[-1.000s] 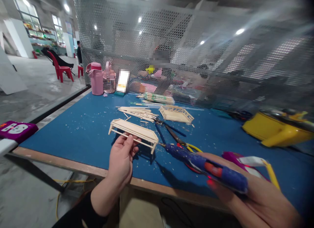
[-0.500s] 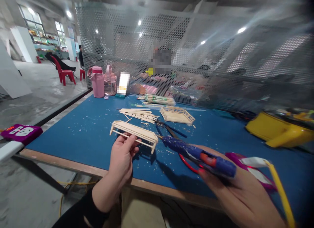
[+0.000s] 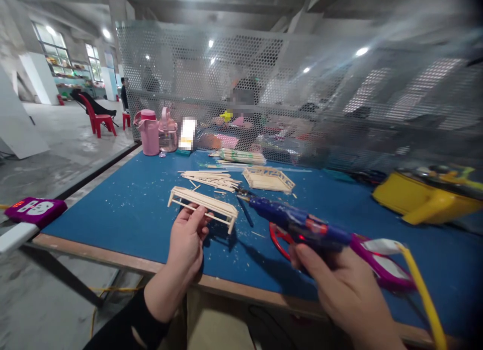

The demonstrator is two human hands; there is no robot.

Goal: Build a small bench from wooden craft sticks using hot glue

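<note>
My left hand (image 3: 189, 234) pinches a small bench-like frame of thin wooden sticks (image 3: 204, 201) by its lower rail, holding it above the blue table. Its flat slatted top faces up and short legs point down. My right hand (image 3: 339, 279) is wrapped round a blue hot glue gun (image 3: 294, 216) with a red light lit. The gun's nozzle points left, a little beyond the right end of the frame and apart from it. Behind the nozzle lie pliers (image 3: 245, 209), partly hidden by the gun. Red handles (image 3: 278, 242) of another tool show under the gun.
Loose wooden sticks (image 3: 211, 180), a railed stick tray (image 3: 267, 180) and a bundle of sticks (image 3: 241, 156) lie farther back. A pink thermos (image 3: 150, 135) stands back left. Purple power strips (image 3: 385, 264) and a yellow container (image 3: 422, 196) sit right. A perforated metal screen (image 3: 181, 68) borders the back.
My right hand has turned the glue gun, and its nozzle has risen away from the frame's right end. My left hand still holds the stick frame in nearly the same place.
</note>
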